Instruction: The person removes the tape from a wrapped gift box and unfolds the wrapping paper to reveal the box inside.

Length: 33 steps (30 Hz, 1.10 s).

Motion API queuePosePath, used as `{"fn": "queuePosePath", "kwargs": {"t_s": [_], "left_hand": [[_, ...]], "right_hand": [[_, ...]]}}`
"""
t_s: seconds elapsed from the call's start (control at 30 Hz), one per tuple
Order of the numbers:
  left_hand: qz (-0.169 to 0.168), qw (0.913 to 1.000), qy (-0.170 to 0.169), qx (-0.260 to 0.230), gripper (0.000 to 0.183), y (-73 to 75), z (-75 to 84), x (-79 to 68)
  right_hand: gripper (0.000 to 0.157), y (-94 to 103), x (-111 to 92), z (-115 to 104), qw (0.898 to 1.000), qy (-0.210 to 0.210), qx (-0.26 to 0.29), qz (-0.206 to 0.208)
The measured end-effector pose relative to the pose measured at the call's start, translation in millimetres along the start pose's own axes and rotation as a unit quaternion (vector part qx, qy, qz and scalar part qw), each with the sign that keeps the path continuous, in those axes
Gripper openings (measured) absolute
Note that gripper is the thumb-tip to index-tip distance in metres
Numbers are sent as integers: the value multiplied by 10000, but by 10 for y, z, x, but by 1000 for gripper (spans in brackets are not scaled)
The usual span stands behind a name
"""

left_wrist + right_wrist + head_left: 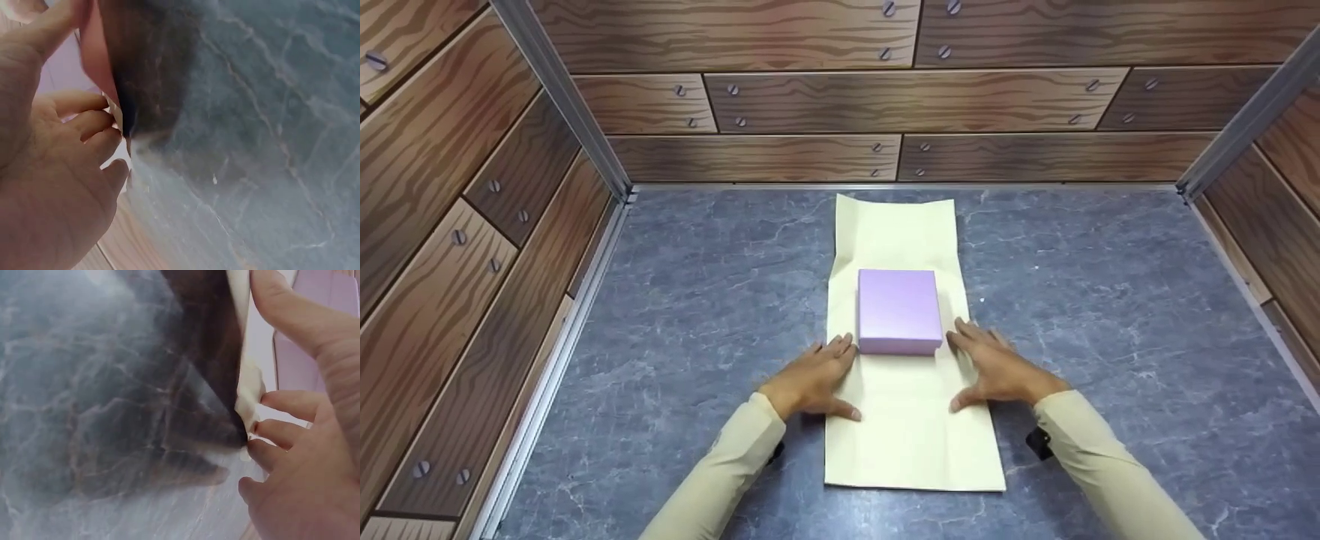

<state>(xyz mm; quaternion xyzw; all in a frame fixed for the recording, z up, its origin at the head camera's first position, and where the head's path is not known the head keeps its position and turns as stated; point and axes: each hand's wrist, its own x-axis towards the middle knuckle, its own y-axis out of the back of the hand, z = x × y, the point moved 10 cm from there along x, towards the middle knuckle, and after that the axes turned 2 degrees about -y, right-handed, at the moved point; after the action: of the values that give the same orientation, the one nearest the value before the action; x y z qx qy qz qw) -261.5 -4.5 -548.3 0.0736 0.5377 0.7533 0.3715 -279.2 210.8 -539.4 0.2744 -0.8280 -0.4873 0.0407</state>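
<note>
A lilac rectangular box point(898, 307) with a lid lies on a long creased sheet of cream paper point(911, 442). My left hand point(814, 379) rests along the paper's left edge, fingers extended toward the box's near left corner and thumb spread toward me. On the opposite edge, my right hand point(997, 367) touches the paper in much the same way, fingertips close to the box's right side. Both wrist views show fingertips against the paper's edge, which stands a little off the surface. Part of the box point(298, 365) appears behind the right thumb.
The paper lies on a blue-grey marbled tabletop point(720, 300). Wood-patterned panels point(802, 101) enclose the back and both sides, with metal rails point(577, 330) at the edges. The far end of the paper reaches close to the back wall.
</note>
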Motion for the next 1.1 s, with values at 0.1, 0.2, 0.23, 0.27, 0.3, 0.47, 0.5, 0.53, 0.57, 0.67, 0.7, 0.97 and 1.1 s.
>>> {"fn": "queuePosePath", "kwargs": {"t_s": [0.1,0.2,0.23,0.27,0.3,0.47,0.5,0.53,0.57,0.67,0.7,0.97,1.1], "left_hand": [[6,9998,-24,184,116,-20,9,10],[2,9996,-47,269,121,-43,27,16],[10,9995,-61,295,122,-48,34,16],[26,9994,-74,331,123,-57,40,17],[23,9994,-79,343,124,-66,45,21],[26,9993,-159,343,124,-90,52,55],[24,9993,-166,330,124,-87,43,59],[44,9993,-171,331,124,-85,29,65],[63,9993,-166,323,124,-80,17,69],[127,9995,-133,259,121,-64,-13,74],[139,9996,-125,225,117,-56,-15,72],[949,9940,-122,-522,58,242,-6,-24],[2002,9755,12,-907,40,540,-114,-144]], "right_hand": [[121,-13,-10,-2,9999,62,-117,58],[121,-17,-26,12,9997,83,-198,123],[121,-20,-33,18,9996,92,-220,143],[121,-26,-42,24,9996,98,-233,160],[121,-29,-52,32,9995,107,-235,177],[121,-25,-85,67,9996,50,-208,197],[121,-23,-77,66,9996,31,-219,198],[121,-21,-68,61,9995,6,-244,191],[121,-19,-55,53,9995,-30,-271,178],[117,-11,-7,-10,9990,-100,-418,100],[111,-8,12,-45,9988,-92,-483,60],[56,194,65,-291,9987,314,-148,362],[37,450,3,-203,9902,273,370,1319]]}}
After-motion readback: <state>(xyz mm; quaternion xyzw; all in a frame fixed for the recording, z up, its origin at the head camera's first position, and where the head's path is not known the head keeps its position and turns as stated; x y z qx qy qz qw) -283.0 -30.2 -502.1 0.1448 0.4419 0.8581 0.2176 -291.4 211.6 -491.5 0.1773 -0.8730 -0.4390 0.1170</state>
